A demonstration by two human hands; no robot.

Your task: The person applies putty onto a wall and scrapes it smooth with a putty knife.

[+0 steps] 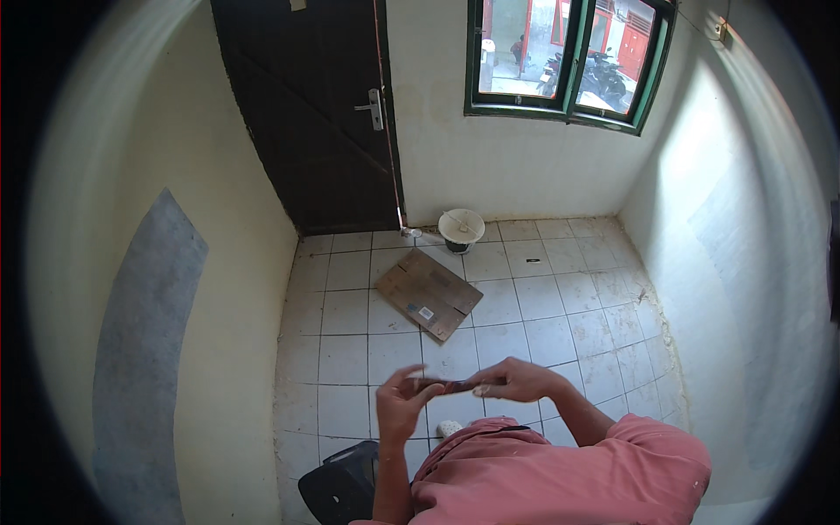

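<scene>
In front of my pink shirt, both hands are raised over the tiled floor with a slim dark brown object between them. It is small and partly covered by fingers, so its kind cannot be made out. My left hand pinches one end between thumb and fingers, with a fingertip lifted away. At the other end, my right hand closes its fingers and thumb around it. The object lies nearly level between the two hands.
A flattened cardboard box lies on the tiles ahead. Behind it, a white-topped bucket stands by the wall near a dark door. A black case-like object is beside me on the left. A green-framed window is at the far right.
</scene>
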